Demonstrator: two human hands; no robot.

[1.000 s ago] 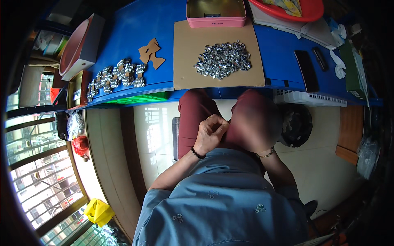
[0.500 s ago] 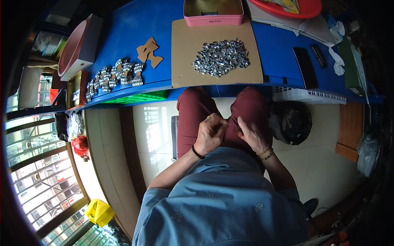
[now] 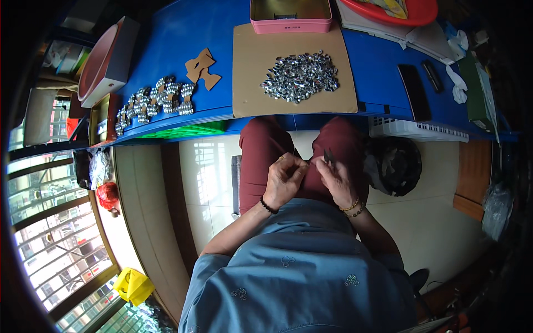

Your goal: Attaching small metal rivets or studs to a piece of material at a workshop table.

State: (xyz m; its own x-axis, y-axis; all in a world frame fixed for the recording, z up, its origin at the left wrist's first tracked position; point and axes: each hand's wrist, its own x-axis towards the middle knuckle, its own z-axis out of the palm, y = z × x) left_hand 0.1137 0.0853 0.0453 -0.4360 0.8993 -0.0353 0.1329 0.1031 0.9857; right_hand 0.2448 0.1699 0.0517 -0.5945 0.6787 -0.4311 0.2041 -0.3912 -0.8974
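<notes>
Both of my hands are close together above my lap, fingertips almost meeting. My left hand [image 3: 285, 181] is closed in a pinch; whatever lies between its thumb and finger is too fine to make out, perhaps a thread. Curled in my right hand [image 3: 335, 182] is a small pair of dark snips [image 3: 328, 156], their pointed blades sticking up past the fingers toward the table. The right thumb and forefinger pinch together near the left fingertips. On the table ahead, a pile of shiny silver beads [image 3: 300, 77] lies on a tan board [image 3: 247, 100].
Bundles of strung silver beads on cards [image 3: 158, 100] lie at the left of the blue table [image 3: 161, 39], beside brown card pieces [image 3: 202, 69]. Behind the board stands a pink tin [image 3: 291, 26]. A black phone [image 3: 413, 91] rests right; below hangs a white basket [image 3: 416, 129].
My right hand has turned and its fingers have curled in, moving nearer the left fingertips. The snips now point up toward the table. My left hand keeps its pinch.
</notes>
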